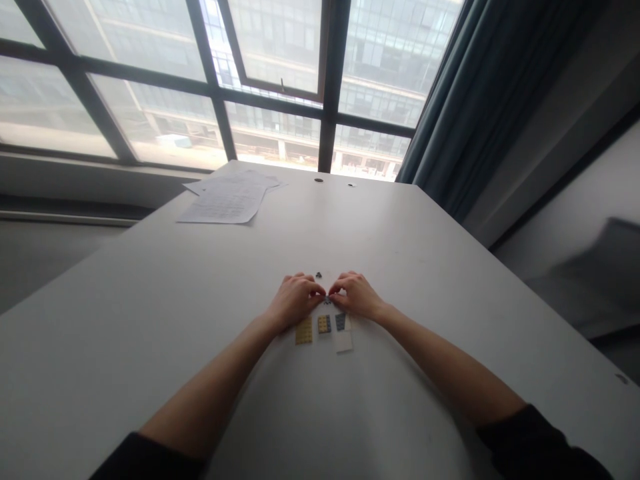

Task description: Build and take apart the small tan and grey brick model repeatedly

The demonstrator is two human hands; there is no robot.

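Observation:
Thumb and fingers of my left hand (299,297) pinch together at the left side of a tiny dark piece (327,299). My right hand (356,294) pinches at the right side of the same piece, its fingertips almost meeting the left ones. Just nearer to me lie a yellowish studded plate (303,331), a small yellow and grey studded block (325,325), a dark grey studded piece (341,322) and a white square piece (343,342). Another small dark piece (319,275) sits beyond my hands.
The white table (240,260) reaches toward a large window. Printed papers (225,200) lie at its far left. Two small round spots (319,180) mark its far edge. A blue-grey curtain (460,107) hangs at the right.

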